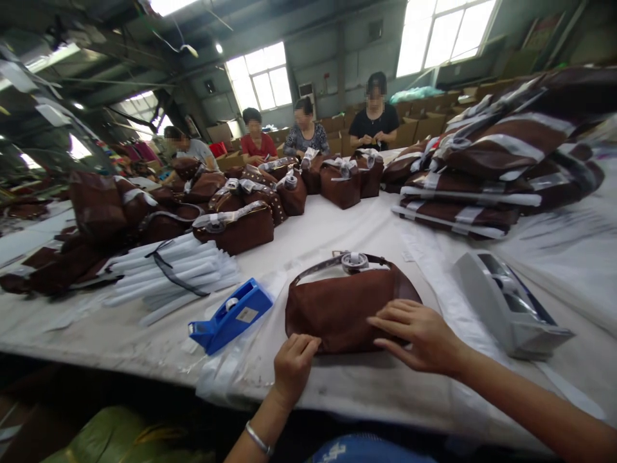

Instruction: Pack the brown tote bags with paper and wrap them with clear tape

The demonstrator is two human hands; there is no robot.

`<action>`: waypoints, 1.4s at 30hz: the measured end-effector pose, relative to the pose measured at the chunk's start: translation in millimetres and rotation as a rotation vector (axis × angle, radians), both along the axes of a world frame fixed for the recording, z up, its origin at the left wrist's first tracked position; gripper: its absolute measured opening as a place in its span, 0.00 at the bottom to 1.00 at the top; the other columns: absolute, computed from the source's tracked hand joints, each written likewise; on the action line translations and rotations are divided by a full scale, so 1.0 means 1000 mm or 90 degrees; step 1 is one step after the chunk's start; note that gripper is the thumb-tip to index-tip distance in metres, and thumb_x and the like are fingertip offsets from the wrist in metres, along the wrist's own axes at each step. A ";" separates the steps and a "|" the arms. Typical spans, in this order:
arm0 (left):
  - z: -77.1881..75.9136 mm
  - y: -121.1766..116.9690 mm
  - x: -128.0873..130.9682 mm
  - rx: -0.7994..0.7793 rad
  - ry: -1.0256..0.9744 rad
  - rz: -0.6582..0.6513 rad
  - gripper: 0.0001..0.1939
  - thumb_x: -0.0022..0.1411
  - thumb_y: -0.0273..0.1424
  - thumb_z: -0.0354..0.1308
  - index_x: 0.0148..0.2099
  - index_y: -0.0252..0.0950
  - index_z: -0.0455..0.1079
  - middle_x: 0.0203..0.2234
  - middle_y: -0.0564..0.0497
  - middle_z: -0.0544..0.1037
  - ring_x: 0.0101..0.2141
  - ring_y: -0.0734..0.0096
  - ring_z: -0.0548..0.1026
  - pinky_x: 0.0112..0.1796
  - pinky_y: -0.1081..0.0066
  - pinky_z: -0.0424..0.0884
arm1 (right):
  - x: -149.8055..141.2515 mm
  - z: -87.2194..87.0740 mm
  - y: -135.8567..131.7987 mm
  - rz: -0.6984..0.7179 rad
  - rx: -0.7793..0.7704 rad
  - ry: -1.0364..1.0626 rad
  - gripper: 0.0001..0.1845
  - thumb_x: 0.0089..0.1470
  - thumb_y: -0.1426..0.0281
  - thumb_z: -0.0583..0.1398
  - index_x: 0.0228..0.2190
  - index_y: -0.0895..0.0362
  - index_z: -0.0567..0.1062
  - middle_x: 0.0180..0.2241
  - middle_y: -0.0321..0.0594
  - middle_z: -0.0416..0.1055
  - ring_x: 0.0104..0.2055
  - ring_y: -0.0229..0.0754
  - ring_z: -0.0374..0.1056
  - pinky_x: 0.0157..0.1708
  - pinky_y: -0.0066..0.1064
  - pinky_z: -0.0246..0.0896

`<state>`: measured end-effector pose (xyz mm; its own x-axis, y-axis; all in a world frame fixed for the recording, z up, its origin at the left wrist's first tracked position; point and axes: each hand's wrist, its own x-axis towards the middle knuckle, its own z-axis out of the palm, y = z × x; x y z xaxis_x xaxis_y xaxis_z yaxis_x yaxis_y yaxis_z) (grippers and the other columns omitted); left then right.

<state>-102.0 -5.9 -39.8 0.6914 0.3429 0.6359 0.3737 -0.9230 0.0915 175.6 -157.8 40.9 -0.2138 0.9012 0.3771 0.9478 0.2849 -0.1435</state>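
Note:
A brown handbag [344, 308] lies in front of me at the near side of the table, its strap and a wrapped buckle [354, 260] along the top. My left hand [295, 363] is closed, fingertips pinching the bag's lower left edge. Across the bag's lower right side rests my right hand [417, 334], fingers stretched out and thumb apart below them. Left of the bag is a blue tape dispenser [234, 315]; a grey tape dispenser [513, 305] stands on the right.
A bundle of white rolled strips [173, 273] lies at left. Several finished-looking brown bags [241, 228] stand behind, and a tall stack of wrapped bags [491, 161] is at right. Several people sit across the white-covered table [318, 231]. Cardboard boxes [424, 125] line the back.

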 end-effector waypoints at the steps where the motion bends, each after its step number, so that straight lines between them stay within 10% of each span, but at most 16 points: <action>1: -0.002 0.000 0.002 0.002 -0.006 -0.003 0.14 0.66 0.19 0.53 0.43 0.41 0.75 0.30 0.55 0.78 0.32 0.72 0.74 0.36 0.72 0.72 | -0.004 -0.001 0.009 -0.022 0.036 -0.017 0.28 0.62 0.60 0.59 0.62 0.49 0.66 0.53 0.44 0.72 0.55 0.50 0.67 0.57 0.46 0.60; 6: 0.001 -0.009 -0.001 -0.012 -0.033 -0.021 0.16 0.63 0.17 0.53 0.47 0.41 0.74 0.34 0.54 0.80 0.36 0.70 0.75 0.43 0.69 0.72 | -0.007 -0.047 0.044 -0.100 0.080 -0.105 0.42 0.59 0.51 0.60 0.67 0.52 0.54 0.69 0.49 0.49 0.70 0.63 0.42 0.64 0.64 0.39; 11: 0.062 -0.014 0.010 -0.237 0.090 -0.016 0.08 0.61 0.27 0.57 0.41 0.41 0.75 0.36 0.52 0.79 0.37 0.67 0.76 0.39 0.68 0.74 | -0.001 -0.063 0.047 -0.098 0.051 -0.093 0.42 0.59 0.52 0.60 0.68 0.51 0.52 0.70 0.47 0.44 0.71 0.62 0.38 0.65 0.65 0.37; 14: 0.082 -0.003 0.041 -0.195 0.075 0.007 0.11 0.69 0.34 0.53 0.48 0.42 0.75 0.46 0.50 0.79 0.47 0.64 0.76 0.48 0.65 0.74 | 0.000 -0.057 0.045 -0.097 0.054 -0.085 0.42 0.58 0.52 0.61 0.68 0.50 0.52 0.70 0.48 0.45 0.71 0.62 0.39 0.65 0.65 0.38; 18: 0.045 0.012 0.073 -0.055 0.045 0.079 0.26 0.68 0.38 0.54 0.67 0.43 0.60 0.66 0.44 0.61 0.66 0.49 0.58 0.63 0.43 0.55 | -0.001 -0.061 0.043 -0.114 0.068 -0.074 0.43 0.58 0.52 0.60 0.68 0.51 0.53 0.70 0.47 0.47 0.71 0.62 0.42 0.65 0.64 0.39; 22: 0.000 0.014 0.070 -0.033 0.045 0.113 0.28 0.68 0.37 0.55 0.68 0.43 0.59 0.68 0.43 0.58 0.67 0.49 0.55 0.64 0.41 0.51 | -0.002 -0.076 0.041 -0.163 0.092 -0.056 0.42 0.58 0.52 0.60 0.67 0.54 0.55 0.69 0.48 0.50 0.70 0.62 0.43 0.66 0.63 0.40; 32: 0.005 0.014 0.068 -0.040 0.081 0.123 0.29 0.67 0.38 0.56 0.68 0.47 0.58 0.69 0.43 0.53 0.68 0.48 0.52 0.63 0.40 0.52 | -0.006 0.008 0.050 -0.225 0.179 -0.007 0.44 0.62 0.52 0.55 0.70 0.56 0.44 0.70 0.51 0.44 0.71 0.63 0.40 0.66 0.62 0.37; 42: 0.014 0.011 0.073 -0.038 0.126 0.152 0.29 0.68 0.41 0.53 0.68 0.42 0.58 0.68 0.43 0.56 0.67 0.49 0.54 0.63 0.39 0.51 | 0.013 -0.083 0.062 -0.347 0.069 -0.049 0.40 0.65 0.52 0.51 0.68 0.62 0.50 0.69 0.53 0.48 0.71 0.55 0.44 0.67 0.53 0.42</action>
